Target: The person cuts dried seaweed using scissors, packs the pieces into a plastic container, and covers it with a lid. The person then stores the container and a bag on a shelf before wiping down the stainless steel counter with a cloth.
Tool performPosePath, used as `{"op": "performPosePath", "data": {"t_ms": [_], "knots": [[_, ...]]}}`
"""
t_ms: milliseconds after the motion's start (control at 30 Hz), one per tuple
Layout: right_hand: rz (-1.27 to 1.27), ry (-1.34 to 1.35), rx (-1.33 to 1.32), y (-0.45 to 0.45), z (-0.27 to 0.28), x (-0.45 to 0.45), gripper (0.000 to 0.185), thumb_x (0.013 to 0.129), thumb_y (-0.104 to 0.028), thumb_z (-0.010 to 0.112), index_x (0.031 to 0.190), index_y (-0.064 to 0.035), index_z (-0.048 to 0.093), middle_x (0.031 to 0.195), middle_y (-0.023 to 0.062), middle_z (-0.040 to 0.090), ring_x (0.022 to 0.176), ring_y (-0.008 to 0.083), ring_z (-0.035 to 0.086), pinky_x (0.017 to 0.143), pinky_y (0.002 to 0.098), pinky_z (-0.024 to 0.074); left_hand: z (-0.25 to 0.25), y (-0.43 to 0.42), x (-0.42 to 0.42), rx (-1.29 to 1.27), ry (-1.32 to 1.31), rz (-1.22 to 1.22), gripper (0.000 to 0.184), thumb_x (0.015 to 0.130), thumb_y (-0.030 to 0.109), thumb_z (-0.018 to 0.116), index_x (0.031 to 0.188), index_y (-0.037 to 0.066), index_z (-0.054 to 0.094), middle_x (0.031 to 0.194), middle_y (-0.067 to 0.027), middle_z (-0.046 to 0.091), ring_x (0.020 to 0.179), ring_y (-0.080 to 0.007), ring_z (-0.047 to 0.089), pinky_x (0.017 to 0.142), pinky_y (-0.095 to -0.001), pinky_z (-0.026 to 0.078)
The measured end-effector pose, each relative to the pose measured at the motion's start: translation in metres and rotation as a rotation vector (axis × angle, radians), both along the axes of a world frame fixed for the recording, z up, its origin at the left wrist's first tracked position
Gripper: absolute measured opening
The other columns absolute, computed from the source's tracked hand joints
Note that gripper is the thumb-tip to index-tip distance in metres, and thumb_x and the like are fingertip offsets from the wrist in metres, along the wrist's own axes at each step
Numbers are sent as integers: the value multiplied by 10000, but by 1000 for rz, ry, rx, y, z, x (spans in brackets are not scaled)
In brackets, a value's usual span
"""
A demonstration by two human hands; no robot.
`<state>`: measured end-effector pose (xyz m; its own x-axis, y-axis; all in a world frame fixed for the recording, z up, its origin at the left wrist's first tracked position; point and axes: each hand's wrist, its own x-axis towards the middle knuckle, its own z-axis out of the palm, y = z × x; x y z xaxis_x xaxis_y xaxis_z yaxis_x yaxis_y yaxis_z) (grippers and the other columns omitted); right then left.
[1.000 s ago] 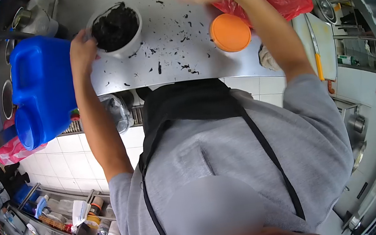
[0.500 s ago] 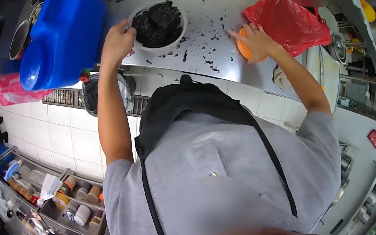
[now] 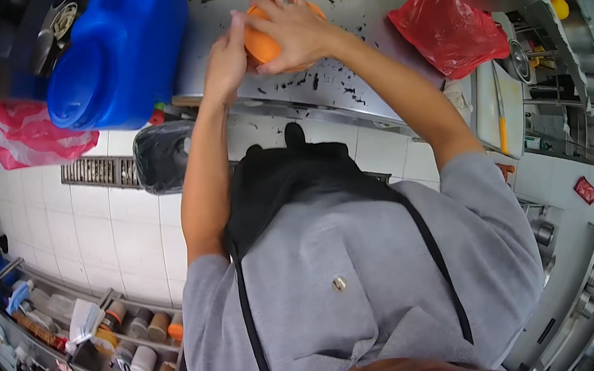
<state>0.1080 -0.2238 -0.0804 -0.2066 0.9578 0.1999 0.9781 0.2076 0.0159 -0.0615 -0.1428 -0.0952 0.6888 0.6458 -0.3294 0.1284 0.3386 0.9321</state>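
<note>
An orange lid (image 3: 262,45) covers the round white container on the steel counter; the container and its dark shredded contents are almost wholly hidden. My right hand (image 3: 297,30) spans the top of the lid, its fingers curled toward the far edge and its thumb at the near edge. At the left side is my left hand (image 3: 225,65), gripping the container with the thumb up by the lid's rim. Whether the lid is fully seated cannot be made out.
Dark scraps (image 3: 348,89) litter the steel counter (image 3: 377,51). A large blue jug (image 3: 127,49) stands left, a red plastic bag (image 3: 446,29) right. A lined bin (image 3: 162,159) sits below the counter edge. Farther right, an orange-handled knife (image 3: 503,128) lies on a white board.
My right hand has brought the orange lid leftward from beside the red bag onto the container. My left hand has stayed at the container's left side.
</note>
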Motion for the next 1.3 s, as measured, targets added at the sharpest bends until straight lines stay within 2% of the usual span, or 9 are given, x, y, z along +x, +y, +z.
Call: {"op": "performPosePath", "data": {"t_ms": [167, 267, 367, 567, 667, 733, 833, 900, 1300], "knots": [[56, 13, -48, -20, 18, 22, 1018, 661, -728, 694, 1510, -255, 393, 1516, 208, 357, 1338, 455, 354, 1030, 636, 318, -63, 12, -6, -61, -417, -96, 567, 954, 415, 609, 1305, -24, 531, 1077, -131, 654, 889, -233, 652, 817, -354, 515], [-60, 38, -43, -47, 13, 32, 1004, 662, -718, 708, 1492, -231, 422, 1541, 246, 311, 1334, 476, 357, 1038, 618, 350, -77, 10, 0, 991, -279, -190, 778, 730, 242, 843, 1364, -19, 474, 1144, -131, 645, 1101, -309, 611, 1012, -398, 443], [-109, 238, 200, -65, -19, 23, 975, 647, -718, 720, 1434, -184, 506, 1532, 301, 292, 1320, 503, 359, 998, 585, 416, -105, 15, 28, 687, -240, -548, 801, 695, 224, 881, 1349, -10, 482, 1157, -132, 645, 1086, -283, 628, 979, -382, 473], [-720, 310, 310, -109, -24, -22, 917, 615, -699, 735, 1340, -151, 611, 1531, 300, 303, 1302, 515, 369, 1073, 538, 367, -109, -151, 56, 897, -448, 312, 968, 718, 234, 880, 1463, -20, 315, 1400, -251, 418, 1297, -362, 428, 1046, -487, 387], [-250, 390, 125, -166, -15, 36, 878, 629, -689, 730, 1321, -159, 630, 1552, 284, 280, 1318, 520, 346, 1090, 554, 344, -108, -125, 15, 959, -287, -80, 1133, 672, 223, 910, 1507, -28, 186, 1469, -260, 334, 1374, -370, 347, 1097, -508, 356], [-262, 376, 153, -190, -10, 32, 875, 630, -688, 730, 1320, -159, 631, 1554, 278, 282, 1318, 514, 352, 1087, 553, 351, -72, -122, 28, 344, -479, -334, 1125, 640, 242, 931, 1488, -41, 247, 1487, -227, 329, 1387, -322, 361, 1137, -466, 329], [-308, 376, 198, -214, -23, 14, 903, 641, -694, 729, 1345, -142, 605, 1547, 298, 283, 1334, 523, 344, 1068, 562, 377, -83, -120, 67, 276, -230, -694, 1131, 599, 196, 942, 1489, -9, 274, 1476, -198, 368, 1256, -300, 491, 1083, -444, 387], [-1084, 687, 223, -245, -3, -11, 922, 676, -696, 712, 1388, -130, 558, 1527, 336, 283, 1352, 535, 321, 1098, 557, 340, -86, -175, 84, 721, -361, -466, 1067, 606, 180, 931, 1465, -11, 326, 1432, -183, 439, 1270, -276, 487, 1085, -443, 386], [-646, 697, 367, -638, 21, -22, 942, 648, -517, 825, 1470, -224, 470, 1576, 277, 229, 1369, 500, 318, 1108, 523, 335, 21, -460, 137, 438, -410, -1392, 1192, 476, 358, 925, 1462, -12, 369, 1432, -172, 468, 1325, -333, 451, 1128, -424, 321]]}}
